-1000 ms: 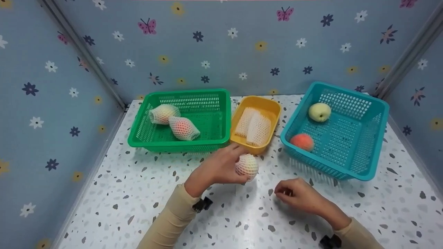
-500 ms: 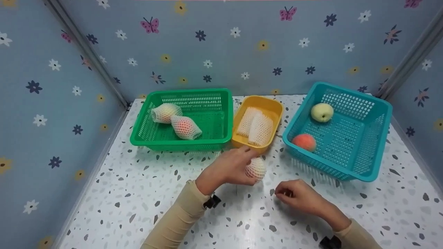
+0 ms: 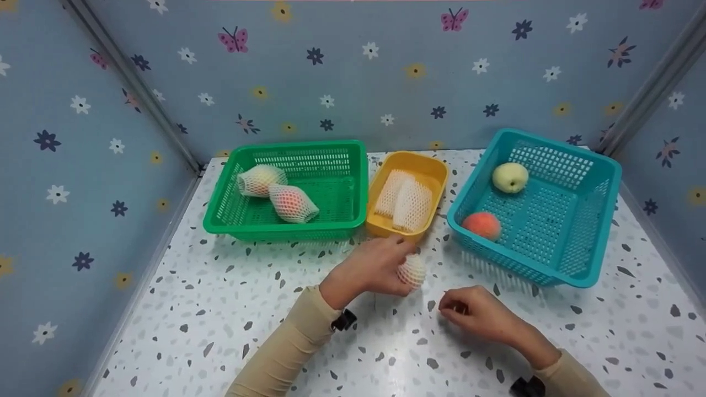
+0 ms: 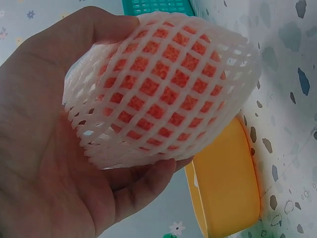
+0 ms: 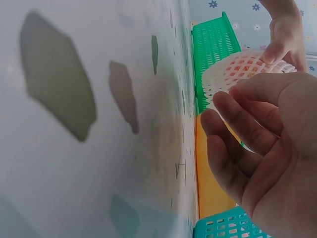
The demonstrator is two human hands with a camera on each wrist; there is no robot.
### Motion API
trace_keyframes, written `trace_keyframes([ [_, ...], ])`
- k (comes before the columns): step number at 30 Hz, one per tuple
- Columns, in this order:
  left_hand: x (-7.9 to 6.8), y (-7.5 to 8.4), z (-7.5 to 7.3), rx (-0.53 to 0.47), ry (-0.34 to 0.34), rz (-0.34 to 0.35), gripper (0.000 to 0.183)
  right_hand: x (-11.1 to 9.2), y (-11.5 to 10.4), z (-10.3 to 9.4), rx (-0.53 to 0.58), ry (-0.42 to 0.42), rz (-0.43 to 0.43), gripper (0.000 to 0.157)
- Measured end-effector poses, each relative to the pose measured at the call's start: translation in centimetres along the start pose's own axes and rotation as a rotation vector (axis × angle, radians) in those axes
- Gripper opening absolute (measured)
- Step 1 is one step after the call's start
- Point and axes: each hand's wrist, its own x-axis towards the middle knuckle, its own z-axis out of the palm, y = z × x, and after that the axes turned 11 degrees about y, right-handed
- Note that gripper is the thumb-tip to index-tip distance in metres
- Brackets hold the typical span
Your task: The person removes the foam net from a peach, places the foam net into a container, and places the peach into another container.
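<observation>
My left hand (image 3: 375,268) grips a peach in a white foam net sleeve (image 4: 163,89), thumb on one side and fingertips on the other. Through the mesh the fruit shows red in the left wrist view. Hand and fruit are just in front of the yellow bin (image 3: 380,223), where white foam net sleeves (image 3: 412,207) lie. To the right, my right hand (image 3: 482,314) rests low at the table with fingers loosely curled and nothing in them. In the right wrist view its fingers (image 5: 225,161) overlap the netted peach.
A green basket (image 3: 287,229) at the left holds two netted fruits (image 3: 293,204). In the blue basket (image 3: 529,270) at the right lie a pale yellow-green fruit (image 3: 510,178) and a bare peach (image 3: 481,226). A flowered wall (image 3: 353,82) closes off the back.
My left hand has shifted a little to the right with the netted peach. The right hand and the fruits in the baskets have stayed where they were.
</observation>
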Motion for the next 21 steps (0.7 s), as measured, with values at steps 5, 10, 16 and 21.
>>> trace_keyframes([
  [5,0.4,0.2,0.1,0.016,-0.054,-0.024,0.069,0.0,-0.1,0.0,-0.002,-0.003,0.001,0.005],
  [10,0.6,0.3,0.4,0.02,-0.078,-0.035,0.067,0.0,0.1,0.1,0.0,0.006,-0.009,0.004],
  [16,0.7,0.2,0.8,0.003,-0.097,-0.028,0.059,-0.1,0.1,0.2,0.003,0.006,-0.015,0.004],
  [21,1.0,0.0,1.1,0.001,-0.112,-0.04,0.049,-0.1,0.1,0.2,0.01,0.008,-0.012,0.004],
])
